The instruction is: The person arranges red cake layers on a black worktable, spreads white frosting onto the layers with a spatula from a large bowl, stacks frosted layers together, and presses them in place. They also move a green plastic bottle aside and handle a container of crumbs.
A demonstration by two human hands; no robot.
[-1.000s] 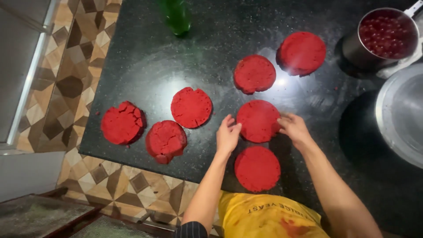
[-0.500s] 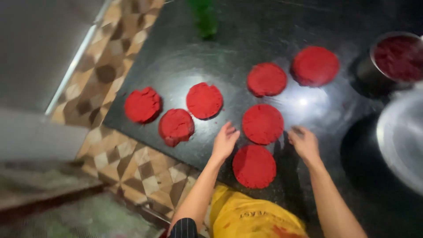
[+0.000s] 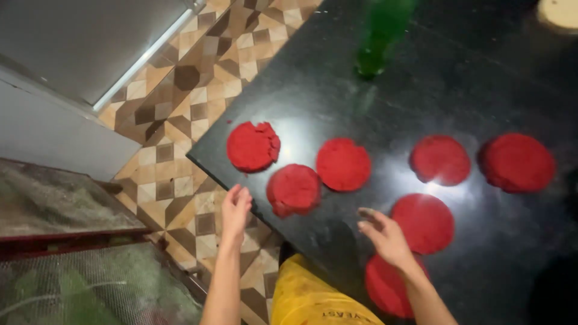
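Several flat red dough discs lie on a black stone countertop [image 3: 457, 78]. My left hand [image 3: 235, 207] hovers open at the counter's near edge, just left of one red disc [image 3: 293, 189]. A cracked disc [image 3: 253, 146] lies near the counter's corner, above that hand. My right hand [image 3: 385, 236] is open over the counter, fingers spread, between that disc and another disc [image 3: 424, 222]. My right forearm partly covers the nearest disc [image 3: 385, 286]. Further discs lie at the middle [image 3: 343, 164] and to the right [image 3: 441, 159], [image 3: 518, 162].
A green bottle [image 3: 380, 36] stands at the counter's far side. Patterned brown and cream floor tiles [image 3: 180, 90] lie left of the counter. A grey door [image 3: 78, 48] is at upper left, a mesh-covered frame [image 3: 72, 271] at lower left. My yellow garment [image 3: 313, 301] shows below.
The view has swung left, so the pot and metal pan left the frame. Both hands came off the middle disc and moved left; my left hand now hangs at the counter's edge.
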